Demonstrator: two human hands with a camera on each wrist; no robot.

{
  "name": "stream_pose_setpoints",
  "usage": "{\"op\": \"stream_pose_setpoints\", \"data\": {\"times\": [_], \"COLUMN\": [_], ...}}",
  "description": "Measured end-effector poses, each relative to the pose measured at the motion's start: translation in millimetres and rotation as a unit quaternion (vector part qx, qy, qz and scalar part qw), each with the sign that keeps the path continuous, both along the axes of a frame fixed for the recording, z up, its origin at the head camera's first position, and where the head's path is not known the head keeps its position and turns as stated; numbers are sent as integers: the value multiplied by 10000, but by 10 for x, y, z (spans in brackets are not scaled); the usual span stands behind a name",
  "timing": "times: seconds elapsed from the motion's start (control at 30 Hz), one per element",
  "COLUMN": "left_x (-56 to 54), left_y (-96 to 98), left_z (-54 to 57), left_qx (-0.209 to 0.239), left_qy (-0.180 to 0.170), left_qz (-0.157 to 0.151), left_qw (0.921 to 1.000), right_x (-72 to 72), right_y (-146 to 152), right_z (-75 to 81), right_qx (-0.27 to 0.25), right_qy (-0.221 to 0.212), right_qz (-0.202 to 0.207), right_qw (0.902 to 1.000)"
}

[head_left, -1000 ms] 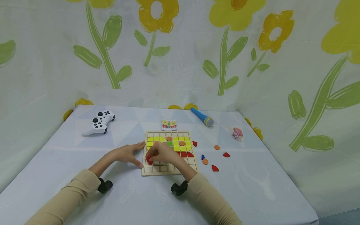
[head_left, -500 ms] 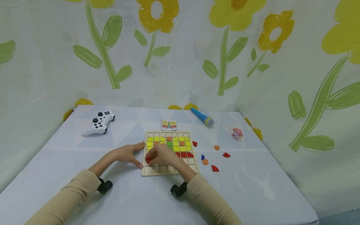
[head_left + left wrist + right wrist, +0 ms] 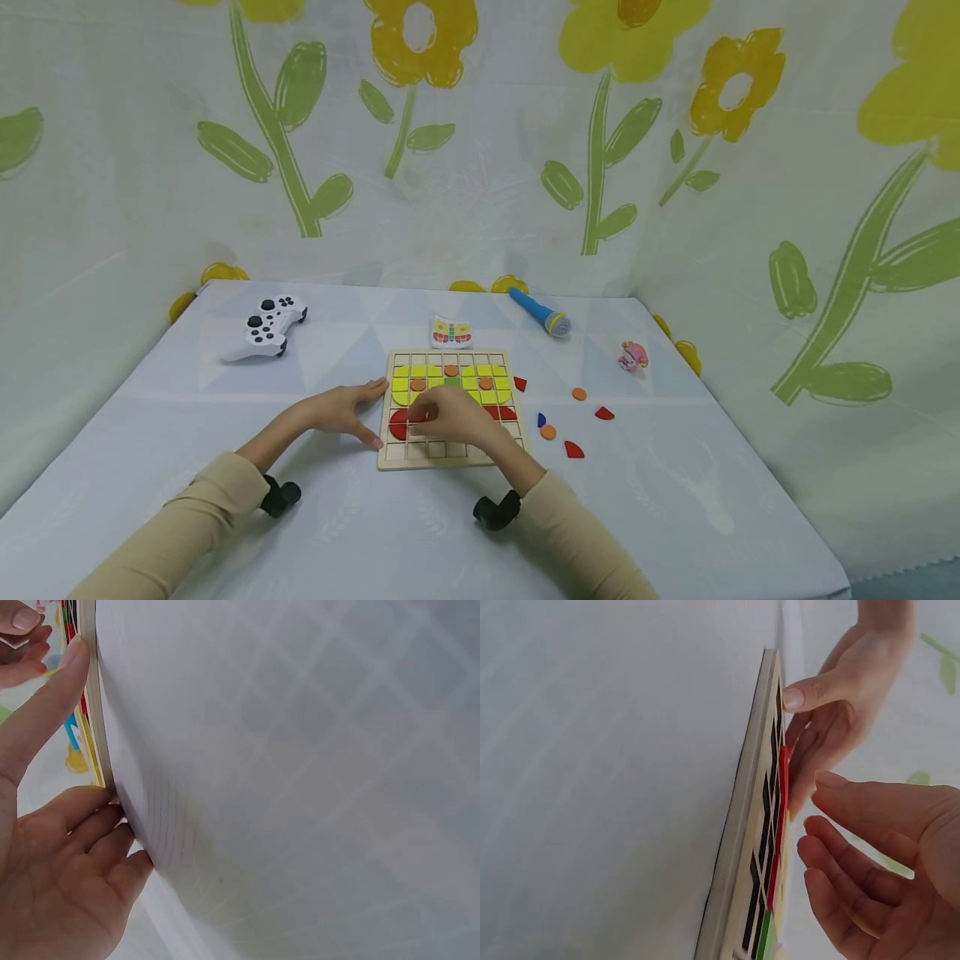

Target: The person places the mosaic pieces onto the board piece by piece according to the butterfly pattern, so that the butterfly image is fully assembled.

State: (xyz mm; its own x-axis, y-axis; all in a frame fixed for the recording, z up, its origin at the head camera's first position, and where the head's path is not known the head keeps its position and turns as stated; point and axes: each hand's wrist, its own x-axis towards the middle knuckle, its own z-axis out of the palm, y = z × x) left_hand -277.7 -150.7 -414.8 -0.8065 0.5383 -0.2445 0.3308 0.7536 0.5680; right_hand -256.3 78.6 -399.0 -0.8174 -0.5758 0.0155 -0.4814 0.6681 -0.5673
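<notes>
A wooden grid board [image 3: 420, 463] holds yellow pieces [image 3: 401, 397], orange discs [image 3: 486, 383], a green piece [image 3: 452, 381] and red pieces [image 3: 397, 425]. My left hand [image 3: 341, 410] rests against its left edge, thumb and fingertips spread along the side; in the left wrist view the thumb presses the rim. Over the lower middle of the board hovers my right hand [image 3: 453, 414], just right of the rounded red pieces and hiding the cells beneath. The right wrist view shows its thumb and fingers [image 3: 844, 847] apart, with nothing between them.
Right of the board lie loose red quarter pieces [image 3: 573, 450], orange discs [image 3: 548, 432] and a blue piece [image 3: 541, 420]. Behind it is a butterfly pattern card [image 3: 451, 333]. A white game controller [image 3: 273, 325], a blue toy microphone [image 3: 540, 312] and a pink figurine [image 3: 632, 356] stand farther out.
My right hand has let go of a red piece at the board's left side and moved right. That red piece now lies on the grid. The left hand stays put.
</notes>
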Motion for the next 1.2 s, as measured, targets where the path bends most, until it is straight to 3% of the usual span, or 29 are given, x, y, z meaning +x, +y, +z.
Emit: {"op": "stream_pose_setpoints", "data": {"times": [0.33,0.63,0.93,1.2], "left_x": [23,27,22,21], "left_y": [28,32,31,26], "left_z": [11,12,22,20], "left_qx": [-47,-109,-111,-138], "left_qy": [-36,-69,-56,-54], "left_qz": [118,178,147,161], "left_qw": [9999,9998,9998,9998], "right_x": [53,128,170,141], "right_y": [533,1025,1461,1662], "right_z": [-14,30,31,-20], "right_qx": [-17,181,446,556], "right_qy": [282,192,382,334], "right_qz": [-228,-667,-1186,-1201], "right_qw": [9993,9974,9912,9906]}}
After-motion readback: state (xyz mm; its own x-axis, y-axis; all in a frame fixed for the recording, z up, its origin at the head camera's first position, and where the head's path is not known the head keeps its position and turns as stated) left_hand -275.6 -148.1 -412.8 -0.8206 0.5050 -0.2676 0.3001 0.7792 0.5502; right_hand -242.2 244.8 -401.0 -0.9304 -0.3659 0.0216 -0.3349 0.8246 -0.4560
